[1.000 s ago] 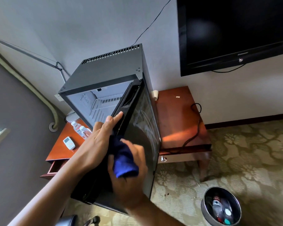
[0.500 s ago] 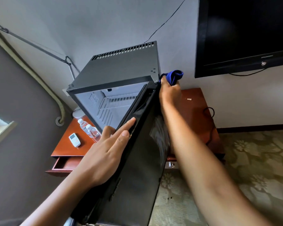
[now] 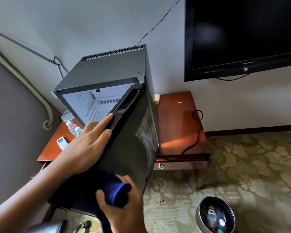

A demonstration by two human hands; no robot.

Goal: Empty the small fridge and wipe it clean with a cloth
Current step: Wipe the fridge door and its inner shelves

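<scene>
— Where's the fridge from where you stand?

— Dead centre, a small black box against the wall, its door swung half open toward five o'clock. You can see the pale inside and a wire shelf at about ten o'clock of the door's top edge.

— And the hands?

— The left hand lies flat along the door's upper edge, fingers straight and pressed together, the forefinger pointing up toward one o'clock. It touches the door, nothing more.

— The other one?

— The right hand is low, at six o'clock, its thumb and fingers curled round a dark blue cloth, bunched up and held against the lower part of the door's outer face.

— Anything else about?

— Two water bottles and a white remote on the red-brown table at nine o'clock of the fridge. Another wooden table at three o'clock, with a black cable trailing over it. A television on the wall at one o'clock, and a round metal bin with rubbish in it on the patterned carpet at five o'clock.
</scene>
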